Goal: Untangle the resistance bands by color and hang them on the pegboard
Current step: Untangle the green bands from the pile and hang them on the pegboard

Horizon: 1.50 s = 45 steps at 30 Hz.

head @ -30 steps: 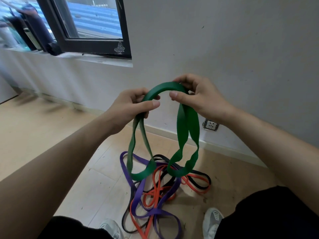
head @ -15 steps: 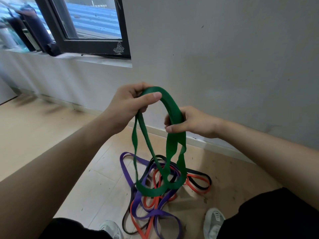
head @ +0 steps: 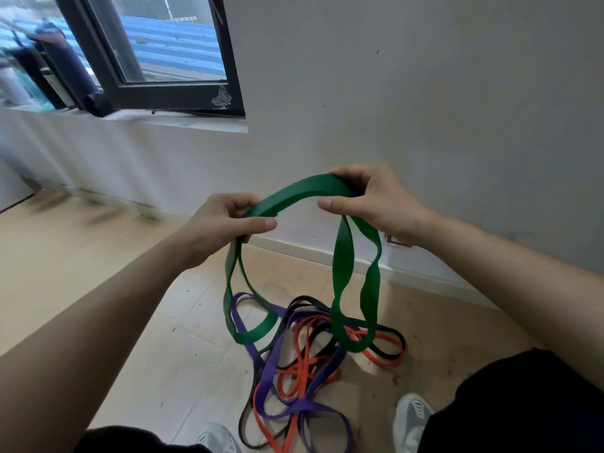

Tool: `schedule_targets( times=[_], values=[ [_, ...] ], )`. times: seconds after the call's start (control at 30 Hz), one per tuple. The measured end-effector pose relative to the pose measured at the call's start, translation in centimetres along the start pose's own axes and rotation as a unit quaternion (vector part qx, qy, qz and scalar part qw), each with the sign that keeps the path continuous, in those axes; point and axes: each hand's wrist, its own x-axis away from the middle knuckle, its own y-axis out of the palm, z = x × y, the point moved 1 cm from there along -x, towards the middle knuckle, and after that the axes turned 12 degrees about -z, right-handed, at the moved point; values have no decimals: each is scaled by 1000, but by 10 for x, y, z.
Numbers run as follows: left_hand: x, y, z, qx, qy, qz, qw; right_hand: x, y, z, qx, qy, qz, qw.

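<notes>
The wall is plain, matte and grey-white. No pegboard is in view. The floor is pale, smooth tile or board, marked with dirt near the wall. The window has a dark frame and sits at the upper left.

On the floor, between the person's shoes and the wall, lies the tangled pile. It consists of flat, narrow loops: purple band, orange band and black band, all interlaced.

The green band is the widest strip, flat, matte and rubber-like. It is held raised above the pile, probably to keep it separate from the other colours. The doubled strip arches between the hands. One loop hangs from each hand, and the right loop carries a twist. Contact between the loop ends and the pile cannot be determined.

The left hand grips the band, fingers curled round it, thumb laid along the front. The right hand pinches the arch between curled fingers above and thumb below. The spacing holds the arch open so that the twists can be read.
</notes>
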Motion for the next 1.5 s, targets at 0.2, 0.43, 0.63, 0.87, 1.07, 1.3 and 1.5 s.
schedule_targets(
  times=[0.2, 0.43, 0.63, 0.87, 1.07, 1.3, 1.5],
  values=[
    [-12, 24, 23, -1, 31, -43, 999, -4, 16, 0, 134, 0, -81, 988],
    [-17, 30, 33, -97, 54, -3, 994, -2, 11, 14, 54, 57, -161, 984],
    [-11, 26, 35, -54, 50, 1, 997, -1, 10, 32, -155, 107, -203, 961],
    [-4, 19, 35, 3, 60, -7, 998, -6, 24, 28, -230, 107, -248, 935],
    [4, 8, 30, 3, 49, 65, 997, -6, 18, 27, -199, 91, -237, 946],
    [3, 2, 19, -1, 15, 137, 991, -8, 24, 18, 41, 39, -93, 994],
    [3, 1, 15, -2, -17, 36, 999, -3, 15, 9, 16, -1, -45, 999]
  ],
)
